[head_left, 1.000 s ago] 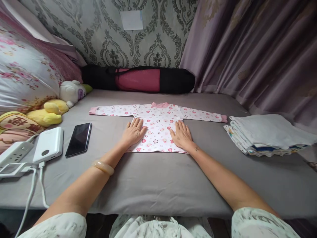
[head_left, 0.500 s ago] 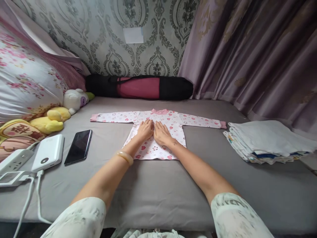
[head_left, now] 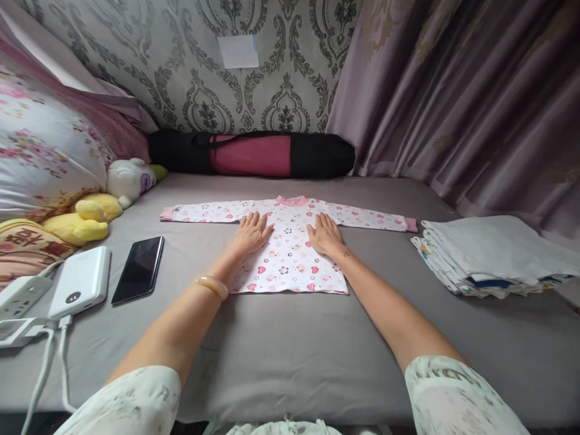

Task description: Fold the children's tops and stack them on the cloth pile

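A small long-sleeved shirt (head_left: 287, 260), white with pink hearts and flowers, lies flat with both sleeves stretched sideways. Its collar and cuffs are pink, and the collar points away from me. My left hand (head_left: 252, 233) rests flat, fingers spread, on the shirt's left side below the armpit. On the opposite side, my right hand (head_left: 325, 235) lies flat near the other armpit, fingers stretched out. Neither hand grips the cloth. A pale bangle (head_left: 212, 286) circles my left wrist.
Folded cloths (head_left: 493, 254) are stacked at right on the grey sheet (head_left: 290, 356). At left lie a black phone (head_left: 138, 269), a white power bank (head_left: 81, 281), a power strip (head_left: 22, 296) with cables, and plush toys (head_left: 86, 220). A black and red long bag (head_left: 251, 154) lies along the wall.
My hands have slid apart from the middle of the shirt, the left hand leftward and the right hand rightward, each to a side of the body. The view has shifted slightly.
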A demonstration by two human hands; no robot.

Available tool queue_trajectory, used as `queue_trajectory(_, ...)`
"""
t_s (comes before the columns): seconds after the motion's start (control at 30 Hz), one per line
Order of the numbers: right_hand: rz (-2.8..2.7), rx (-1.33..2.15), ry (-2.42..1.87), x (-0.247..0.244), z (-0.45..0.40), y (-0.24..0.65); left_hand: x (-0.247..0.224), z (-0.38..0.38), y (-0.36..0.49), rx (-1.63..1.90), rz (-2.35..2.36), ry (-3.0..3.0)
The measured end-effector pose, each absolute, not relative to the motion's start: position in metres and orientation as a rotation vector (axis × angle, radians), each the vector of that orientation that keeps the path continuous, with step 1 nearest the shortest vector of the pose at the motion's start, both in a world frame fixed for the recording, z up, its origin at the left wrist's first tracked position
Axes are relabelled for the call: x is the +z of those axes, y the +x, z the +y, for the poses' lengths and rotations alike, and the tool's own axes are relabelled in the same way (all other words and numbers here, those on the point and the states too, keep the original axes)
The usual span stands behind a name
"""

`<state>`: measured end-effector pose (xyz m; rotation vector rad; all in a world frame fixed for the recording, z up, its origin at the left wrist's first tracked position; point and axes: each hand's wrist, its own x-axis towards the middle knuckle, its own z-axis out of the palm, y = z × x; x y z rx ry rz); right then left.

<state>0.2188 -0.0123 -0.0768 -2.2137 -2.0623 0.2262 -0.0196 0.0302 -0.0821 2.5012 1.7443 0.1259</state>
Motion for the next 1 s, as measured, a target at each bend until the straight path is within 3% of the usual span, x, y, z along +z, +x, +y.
queue_trajectory(0.33, -2.275, 0.256, -1.991, -0.071, -0.036, 0.220, -0.076, 0.020, -0.016, 0.090, 1.684, 2.524)
queue_trajectory(0.6, -2.525, 0.401, -1.703, -0.061, -0.098, 0.211, -0.075, -0.046, -0.022, 0.132, 1.217, 2.712)
queue_trajectory(0.8, -2.588, 0.595, -1.608, -0.044, -0.135, 0.210, -0.066, -0.067, -0.035, 0.041, 1.125, 2.696)
queue_trajectory(1.0, -2.630, 0.905, -1.456, -0.027, -0.159, 0.220, -0.052, -0.058, -0.029, 0.163, 1.038, 2.743)
